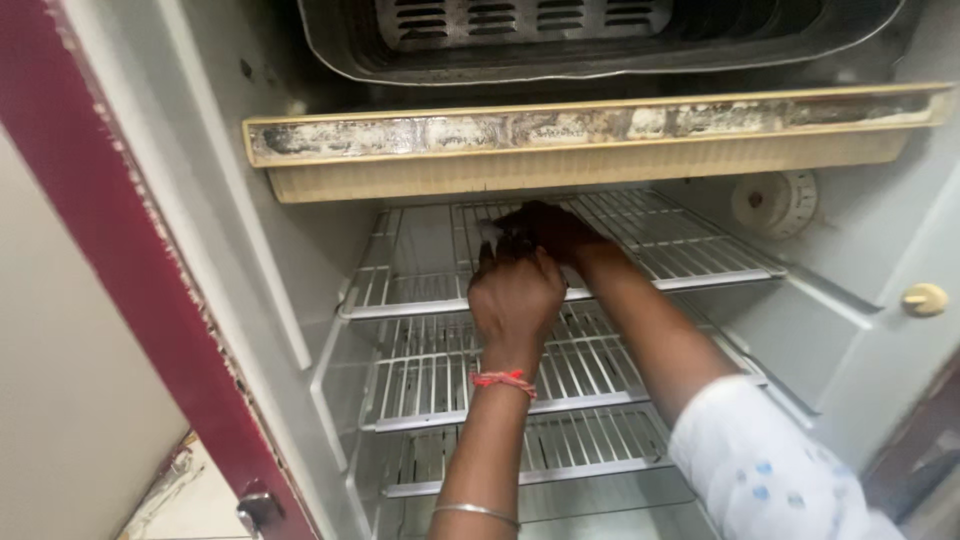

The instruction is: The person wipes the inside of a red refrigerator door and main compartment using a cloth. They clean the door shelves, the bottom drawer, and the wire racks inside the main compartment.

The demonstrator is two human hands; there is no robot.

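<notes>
Both my arms reach into an open white fridge. My left hand (pixel 515 292) rests at the front edge of the top wire shelf (pixel 690 245), its fingers curled down over the rim. A red thread band and a thin metal bangle sit on that wrist. Further in, my right hand (pixel 550 228) lies on the same shelf and holds a small white cloth or sponge (pixel 490 231) that peeks out at its left side. The right sleeve (pixel 760 470) is white with small blue dots.
Two more white wire shelves (pixel 600 365) lie below. A stained cream drip tray (pixel 590 140) hangs under the freezer box (pixel 600 40). A round thermostat dial (pixel 775 203) and a small knob (pixel 925 299) sit on the right wall. The maroon door edge (pixel 130 260) stands at left.
</notes>
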